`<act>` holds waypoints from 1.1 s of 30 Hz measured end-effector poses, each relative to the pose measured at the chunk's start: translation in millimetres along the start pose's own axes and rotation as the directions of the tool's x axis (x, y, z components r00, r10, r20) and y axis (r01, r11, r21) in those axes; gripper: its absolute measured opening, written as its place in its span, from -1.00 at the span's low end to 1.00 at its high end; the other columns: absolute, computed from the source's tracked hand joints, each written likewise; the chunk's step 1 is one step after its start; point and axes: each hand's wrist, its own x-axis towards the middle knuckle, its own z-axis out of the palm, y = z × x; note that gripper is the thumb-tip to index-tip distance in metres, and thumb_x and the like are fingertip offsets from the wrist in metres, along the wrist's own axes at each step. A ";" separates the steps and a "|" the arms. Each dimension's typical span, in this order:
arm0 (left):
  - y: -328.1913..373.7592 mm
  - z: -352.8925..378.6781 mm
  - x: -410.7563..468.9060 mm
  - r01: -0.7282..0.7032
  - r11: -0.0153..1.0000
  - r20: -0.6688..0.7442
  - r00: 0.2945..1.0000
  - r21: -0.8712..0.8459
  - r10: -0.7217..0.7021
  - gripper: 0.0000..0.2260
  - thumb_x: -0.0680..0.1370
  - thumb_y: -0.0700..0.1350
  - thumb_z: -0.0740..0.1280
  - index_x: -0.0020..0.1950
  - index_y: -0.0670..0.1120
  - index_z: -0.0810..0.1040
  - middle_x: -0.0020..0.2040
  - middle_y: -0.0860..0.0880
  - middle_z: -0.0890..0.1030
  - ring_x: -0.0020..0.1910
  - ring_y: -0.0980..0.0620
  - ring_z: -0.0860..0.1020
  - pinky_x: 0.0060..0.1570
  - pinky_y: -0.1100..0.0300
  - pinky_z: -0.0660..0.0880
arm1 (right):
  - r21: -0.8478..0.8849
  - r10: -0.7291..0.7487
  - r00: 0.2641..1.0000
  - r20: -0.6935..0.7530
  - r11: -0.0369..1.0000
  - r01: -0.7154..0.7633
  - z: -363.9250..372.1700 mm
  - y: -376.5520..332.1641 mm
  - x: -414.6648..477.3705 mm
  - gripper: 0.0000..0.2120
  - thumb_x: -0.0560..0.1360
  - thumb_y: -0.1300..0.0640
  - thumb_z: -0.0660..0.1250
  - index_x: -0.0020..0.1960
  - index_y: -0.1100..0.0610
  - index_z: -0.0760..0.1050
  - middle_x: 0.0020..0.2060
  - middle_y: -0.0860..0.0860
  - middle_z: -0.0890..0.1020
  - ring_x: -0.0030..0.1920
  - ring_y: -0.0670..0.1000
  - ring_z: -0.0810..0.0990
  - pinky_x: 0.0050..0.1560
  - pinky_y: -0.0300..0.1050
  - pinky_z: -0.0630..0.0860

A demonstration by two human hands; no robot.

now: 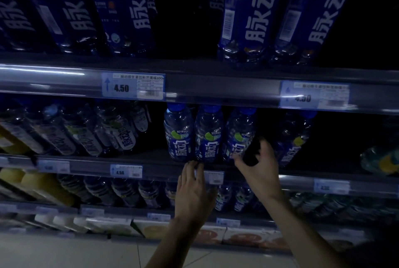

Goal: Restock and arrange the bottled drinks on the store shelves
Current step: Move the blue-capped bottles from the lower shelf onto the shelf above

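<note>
Three blue-capped, blue-labelled bottles stand side by side on the middle shelf: the first bottle [178, 131], the second bottle [208, 134] and the third bottle [239, 136]. A fourth bottle [293, 138] stands apart to the right. My left hand [192, 190] reaches up with fingers extended, its fingertips at the shelf edge under the first and second bottles, holding nothing. My right hand [259, 166] is curled around a dark object [252, 151] at the foot of the third bottle. The dim light hides what that object is.
The top shelf holds large blue bottles [244, 15] with a dark gap in the middle. Price rails carry tags [133, 85]. Clear bottles [121, 131] lean at the left of the middle shelf. Lower shelves hold more bottles [149, 192] and cartons [248, 238].
</note>
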 end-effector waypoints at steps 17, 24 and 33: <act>105.3 49.3 11.6 -0.349 0.936 0.163 0.926 0.034 0.340 -0.43 0.60 0.01 0.13 0.53 -0.19 0.03 0.52 -0.21 0.12 0.51 -0.19 0.04 0.48 -0.05 -0.01 | 0.081 0.180 0.945 -0.274 0.983 -0.164 -71.5 47.8 13.6 -0.19 0.34 -0.02 0.54 0.45 0.06 0.20 0.22 -0.06 0.39 0.18 -0.06 0.42 0.20 -0.11 0.42; 112.5 55.2 14.7 -0.282 0.952 0.195 0.947 0.122 0.256 -0.35 0.56 0.11 0.15 0.52 -0.18 0.02 0.49 -0.16 0.13 0.47 -0.17 0.07 0.48 -0.04 0.00 | 0.138 0.121 0.973 -0.197 0.986 -0.094 -68.4 41.0 27.4 -0.45 0.31 0.02 0.57 0.19 -0.03 0.38 0.06 -0.04 0.58 0.04 -0.06 0.56 0.03 -0.18 0.46; 120.4 49.5 17.0 -0.202 0.979 0.145 0.969 0.008 0.199 -0.33 0.52 0.01 0.29 0.52 -0.16 0.06 0.44 -0.14 0.20 0.44 -0.11 0.12 0.46 0.10 0.09 | 0.132 0.126 0.962 -0.241 0.987 -0.096 -73.4 42.5 28.2 -0.44 0.23 0.06 0.61 0.16 -0.01 0.46 -0.11 -0.13 0.60 -0.15 -0.38 0.51 -0.24 -0.58 0.38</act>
